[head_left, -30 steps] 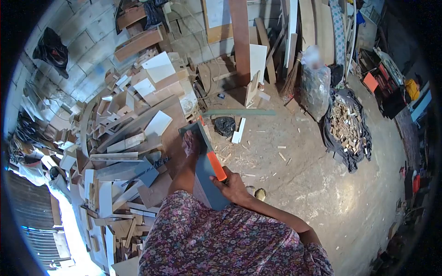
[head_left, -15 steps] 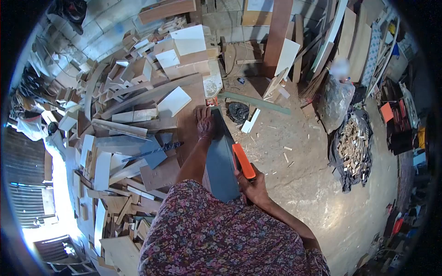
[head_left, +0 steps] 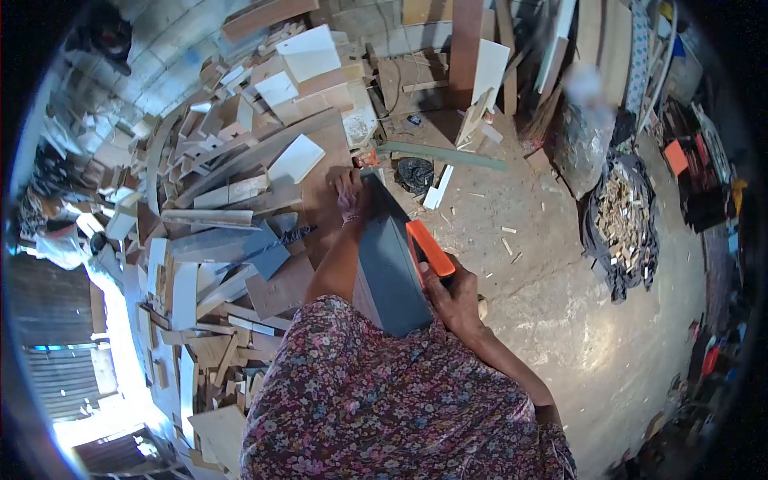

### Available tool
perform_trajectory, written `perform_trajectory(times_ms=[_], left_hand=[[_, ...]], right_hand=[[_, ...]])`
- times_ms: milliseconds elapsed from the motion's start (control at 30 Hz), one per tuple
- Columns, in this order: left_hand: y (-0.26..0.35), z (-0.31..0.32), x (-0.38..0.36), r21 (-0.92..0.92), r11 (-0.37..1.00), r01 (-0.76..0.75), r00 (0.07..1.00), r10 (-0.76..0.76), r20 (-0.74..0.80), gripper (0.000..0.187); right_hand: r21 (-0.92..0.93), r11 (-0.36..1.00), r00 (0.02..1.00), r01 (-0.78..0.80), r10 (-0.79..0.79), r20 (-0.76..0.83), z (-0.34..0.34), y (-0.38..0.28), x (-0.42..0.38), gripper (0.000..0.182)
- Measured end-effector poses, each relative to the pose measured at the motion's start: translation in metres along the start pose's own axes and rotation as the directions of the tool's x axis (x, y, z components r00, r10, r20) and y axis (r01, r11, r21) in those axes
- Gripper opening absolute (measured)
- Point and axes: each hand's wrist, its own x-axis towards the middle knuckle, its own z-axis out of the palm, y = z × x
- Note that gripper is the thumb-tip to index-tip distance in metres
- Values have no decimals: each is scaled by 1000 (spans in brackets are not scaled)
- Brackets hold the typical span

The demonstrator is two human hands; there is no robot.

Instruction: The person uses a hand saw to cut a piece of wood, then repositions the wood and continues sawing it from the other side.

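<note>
A long blue-grey board lies lengthwise in front of me, its near end against my floral garment. My left hand rests at the board's far left edge, fingers stretched forward over the brown wood surface beside it. My right hand is closed around what looks like an orange-handled handsaw. Its dark blade runs forward along the board's right side toward the far end. The fingers on the handle's underside are partly hidden.
Wood offcuts are heaped on the left. On the concrete floor at right, a dark cloth holds small wood scraps. A green strip, a black bag and a white offcut lie ahead. Tall planks lean at the back.
My right hand and the orange-handled tool have shifted slightly right and toward the far end. My left hand stays by the board's far end, while the whole view has turned slightly.
</note>
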Motion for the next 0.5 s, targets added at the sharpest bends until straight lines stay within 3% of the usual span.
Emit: perform_trajectory(times_ms=[67, 133, 200, 233, 267, 333, 367, 433, 500], left_hand=[[-11, 23, 1, -9, 1000, 3, 998, -3, -60, 40], [-13, 23, 2, -22, 1000, 2, 993, -4, -114, 39], [-10, 10, -2, 140, 990, 6, 989, 15, -148, 38], [-52, 62, 9, 283, 956, -83, 988, 115, -101, 39], [-42, 51, 6, 283, 954, -100, 987, 132, -95, 39], [-14, 11, -1, 152, 988, 24, 994, -7, -108, 43], [-12, 11, -3, 159, 987, 13, 995, 3, -103, 43], [-9, 13, -5, 321, 945, 59, 981, 5, -193, 46], [-7, 13, -3, 337, 938, 79, 980, -12, -197, 46]], right_hand=[[-9, 1000, 1000, -12, 12, -23, 1, 6, -6, 33], [-166, 979, 993, 115, -115, 6, 4, 8, -14, 31], [-180, 970, 985, 163, -171, -26, 10, 20, -21, 29], [-182, 969, 986, 164, -163, 24, 10, 17, -23, 28], [-182, 969, 985, 166, -154, 76, 11, 15, -26, 28], [-181, 967, 983, 179, -171, 58, 16, 14, -29, 28], [-185, 968, 985, 172, -164, 60, 18, 15, -29, 27], [-187, 969, 986, 165, -156, 61, 17, 15, -30, 26], [-134, 984, 993, 119, -116, 28, 7, 8, -34, 25]])
